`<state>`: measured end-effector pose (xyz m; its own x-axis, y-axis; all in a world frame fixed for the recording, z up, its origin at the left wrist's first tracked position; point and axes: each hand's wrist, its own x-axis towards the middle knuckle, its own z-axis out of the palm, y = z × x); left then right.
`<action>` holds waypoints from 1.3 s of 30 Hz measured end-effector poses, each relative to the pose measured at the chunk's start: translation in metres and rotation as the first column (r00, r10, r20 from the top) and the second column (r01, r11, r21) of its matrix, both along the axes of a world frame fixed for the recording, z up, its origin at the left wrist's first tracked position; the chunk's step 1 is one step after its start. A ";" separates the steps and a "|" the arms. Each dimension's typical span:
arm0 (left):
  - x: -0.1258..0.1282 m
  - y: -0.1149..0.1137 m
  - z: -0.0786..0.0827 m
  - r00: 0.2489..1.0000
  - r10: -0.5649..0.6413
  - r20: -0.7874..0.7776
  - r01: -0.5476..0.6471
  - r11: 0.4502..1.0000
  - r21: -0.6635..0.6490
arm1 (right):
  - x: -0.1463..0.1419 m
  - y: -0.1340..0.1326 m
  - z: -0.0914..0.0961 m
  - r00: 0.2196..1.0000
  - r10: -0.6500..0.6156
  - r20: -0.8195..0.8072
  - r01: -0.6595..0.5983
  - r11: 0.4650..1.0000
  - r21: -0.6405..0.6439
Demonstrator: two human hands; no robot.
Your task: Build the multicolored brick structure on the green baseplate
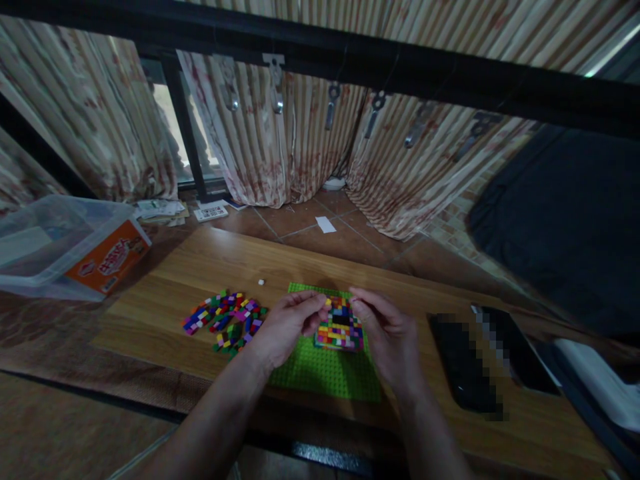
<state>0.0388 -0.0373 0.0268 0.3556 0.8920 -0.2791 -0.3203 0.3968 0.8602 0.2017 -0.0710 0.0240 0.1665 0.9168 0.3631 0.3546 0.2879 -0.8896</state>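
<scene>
Multicoloured plastic brick build point(340, 337), low and blocky, dark patch in its middle, sits on the green base plate point(325, 380) just below the centre of the frame; the studs probably keep it from sliding. Left hand point(293, 327) comes in over the plate's left side, thumb and fingers drawn nearly together at the build's upper left; yellow shows at the tips, but can't tell if it's a pinched brick or the build behind. Right hand point(393, 337) is at the build's upper right, thumb and index tips close, rest curled; too small to tell whether they grip anything. Both wrists come from the bottom edge, likely so the fingertips meet over the build without covering it. Loose bricks point(234, 331) lie in a mixed heap left of the plate, presumably put there for easy reach by the left hand; one white brick point(261, 282) lies apart, above the heap. All on a wooden table point(200, 267). Two dark flat items, a black slab point(453, 360) and a dark panel point(523, 353), lie on the right, partly pixelated, seemingly out of the work area. Clear plastic box point(60, 230) with an orange label point(107, 260), far left. Striped curtains point(270, 147) behind, black bar point(320, 43) across the top.
</scene>
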 end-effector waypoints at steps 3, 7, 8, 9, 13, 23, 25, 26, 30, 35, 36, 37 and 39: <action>-0.001 0.002 0.000 0.993 0.088 -0.076 -0.089 0.996 -0.008 | 0.015 0.003 -0.004 0.998 -0.048 0.042 0.049 0.999 -0.016; -0.001 0.005 -0.003 0.974 0.165 -0.155 -0.166 0.986 0.006 | 0.030 0.005 -0.012 0.990 -0.104 0.093 0.115 0.985 -0.127; -0.001 0.006 -0.004 0.972 0.172 -0.162 -0.173 0.985 0.009 | 0.031 0.005 -0.014 0.991 -0.104 0.084 0.115 0.982 -0.148; -0.001 0.006 -0.005 0.970 0.175 -0.167 -0.175 0.984 0.012 | 0.032 0.005 -0.016 0.994 -0.095 0.056 0.103 0.981 -0.165; 0.001 0.006 -0.007 0.972 0.165 -0.170 -0.163 0.986 0.023 | 0.030 0.006 -0.020 0.987 -0.036 -0.154 0.005 0.980 -0.201; 0.003 0.007 -0.011 0.974 0.144 -0.177 -0.139 0.989 0.040 | 0.029 0.004 -0.015 0.984 -0.021 -0.179 -0.018 0.977 -0.214; 0.004 0.007 -0.012 0.971 0.144 -0.190 -0.133 0.989 0.065 | 0.030 0.003 -0.014 0.999 0.011 -0.037 -0.017 0.983 -0.182; 0.005 0.008 -0.013 0.969 0.145 -0.198 -0.131 0.988 0.082 | 0.030 0.003 -0.014 0.999 0.024 0.049 -0.016 0.987 -0.162; 0.006 0.008 -0.015 0.957 0.161 -0.239 -0.130 0.981 0.140 | 0.026 0.003 -0.012 0.956 0.045 0.291 -0.011 0.993 -0.119; 0.007 0.008 -0.016 0.952 0.165 -0.258 -0.133 0.981 0.139 | 0.018 0.005 -0.013 0.887 -0.006 0.462 0.070 0.990 -0.122; 0.007 0.008 -0.017 0.952 0.166 -0.256 -0.133 0.981 0.139 | 0.017 0.005 -0.014 0.870 -0.015 0.492 0.088 0.988 -0.124; 0.007 0.007 -0.017 0.953 0.168 -0.252 -0.135 0.981 0.142 | 0.016 0.006 -0.014 0.856 -0.022 0.516 0.101 0.987 -0.126; 0.006 0.007 -0.018 0.955 0.165 -0.247 -0.130 0.980 0.150 | 0.015 0.007 -0.015 0.837 -0.017 0.547 0.104 0.986 -0.128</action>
<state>0.0453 -0.0303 0.0091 0.1491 0.9638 -0.2208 -0.1279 0.2403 0.9623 0.2165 -0.0640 0.0086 0.0392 0.9610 0.2736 0.8050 0.1318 -0.5785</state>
